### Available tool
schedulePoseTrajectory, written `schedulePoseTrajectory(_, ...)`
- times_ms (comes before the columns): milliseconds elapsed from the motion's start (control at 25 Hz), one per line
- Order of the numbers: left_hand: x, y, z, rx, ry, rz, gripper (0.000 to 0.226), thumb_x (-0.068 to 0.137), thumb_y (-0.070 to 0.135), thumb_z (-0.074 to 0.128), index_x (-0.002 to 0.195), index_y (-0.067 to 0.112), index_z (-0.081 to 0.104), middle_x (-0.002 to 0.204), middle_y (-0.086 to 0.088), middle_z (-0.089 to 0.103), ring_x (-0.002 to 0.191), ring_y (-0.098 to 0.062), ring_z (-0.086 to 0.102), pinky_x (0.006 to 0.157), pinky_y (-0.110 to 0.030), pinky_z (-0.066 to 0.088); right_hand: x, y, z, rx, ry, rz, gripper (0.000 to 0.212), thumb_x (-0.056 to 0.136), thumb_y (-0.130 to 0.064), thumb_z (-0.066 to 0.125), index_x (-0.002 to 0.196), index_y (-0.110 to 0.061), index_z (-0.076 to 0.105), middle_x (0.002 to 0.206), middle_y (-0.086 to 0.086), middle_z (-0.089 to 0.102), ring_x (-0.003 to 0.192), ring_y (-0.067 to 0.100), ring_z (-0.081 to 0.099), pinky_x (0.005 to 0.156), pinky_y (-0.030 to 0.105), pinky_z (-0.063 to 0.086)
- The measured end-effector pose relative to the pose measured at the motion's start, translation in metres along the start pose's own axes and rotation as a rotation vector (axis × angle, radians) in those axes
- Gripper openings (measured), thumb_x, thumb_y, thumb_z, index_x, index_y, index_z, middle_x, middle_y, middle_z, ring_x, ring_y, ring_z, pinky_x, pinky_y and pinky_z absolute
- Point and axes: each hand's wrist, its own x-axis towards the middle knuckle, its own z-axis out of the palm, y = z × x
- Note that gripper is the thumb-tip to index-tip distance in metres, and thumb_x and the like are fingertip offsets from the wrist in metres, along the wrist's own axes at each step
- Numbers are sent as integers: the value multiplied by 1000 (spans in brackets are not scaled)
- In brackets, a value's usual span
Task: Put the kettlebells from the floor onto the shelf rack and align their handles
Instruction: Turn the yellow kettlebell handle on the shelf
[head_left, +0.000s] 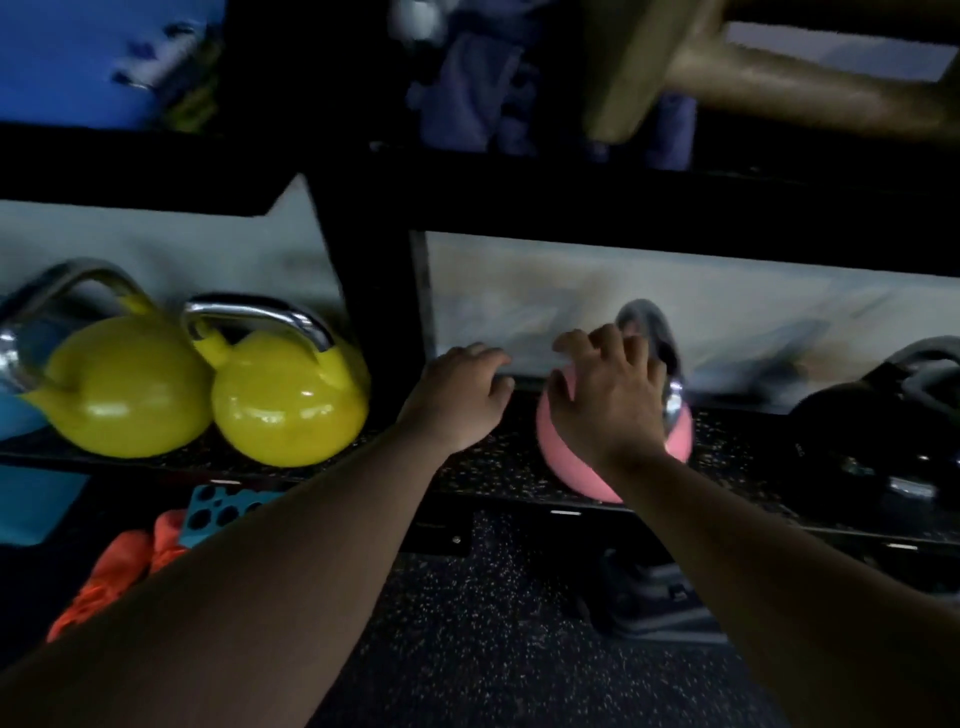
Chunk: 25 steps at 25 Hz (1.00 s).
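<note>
A pink kettlebell (571, 462) with a chrome handle stands on the speckled rack shelf (498, 475). My right hand (608, 400) lies over its top, fingers curled around the handle. My left hand (457, 397) hovers just left of it, fingers bent and holding nothing, near the shelf's back edge. Two yellow kettlebells (288, 402) (122, 387) with chrome handles stand side by side in the left bay. A black kettlebell (857, 441) sits at the right of the same shelf as the pink one.
A black upright post (374, 291) divides the two bays. Orange fabric (119, 561) and a blue foam block (228, 512) lie below the left shelf. Dark plates (649, 597) rest on the speckled floor. A blue mat (78, 57) sits on the upper shelf.
</note>
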Motion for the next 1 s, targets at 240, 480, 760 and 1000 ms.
schedulePoseTrajectory(240, -52, -104, -103, 98, 34, 178, 21, 90, 16, 54, 102, 17, 71, 105, -2, 70, 101, -23, 62, 81, -31, 45, 1, -148, 30, 167, -113, -98, 19, 88, -36, 50, 96, -22, 60, 88, 8, 72, 84, 36, 67, 64, 37, 50)
schedulePoseTrajectory(480, -74, -218, -178, 50, 257, -86, 15, 92, 22, 57, 102, 14, 66, 106, -4, 62, 98, -27, 59, 74, -39, 50, 33, -249, 53, 373, -96, -187, 15, 91, -24, 53, 104, -19, 60, 90, 11, 68, 80, 35, 66, 62, 36, 50)
schedulePoseTrajectory(760, -50, -227, -149, -499, 325, -617, 66, 89, 54, 59, 137, 16, 34, 139, -16, 39, 114, -37, 55, 82, -38, 46, 88, -279, 102, 212, -317, -18, 55, 95, -55, 44, 131, -14, 42, 124, 19, 51, 114, 39, 49, 92, 48, 45)
schedulePoseTrajectory(1000, -36, -236, -135, -527, 369, -553, 67, 93, 51, 54, 142, 12, 28, 140, -19, 31, 114, -37, 52, 80, -32, 44, 88, -282, 107, 469, -276, 101, 52, 93, -53, 51, 127, -14, 44, 120, 17, 56, 111, 36, 54, 83, 36, 46)
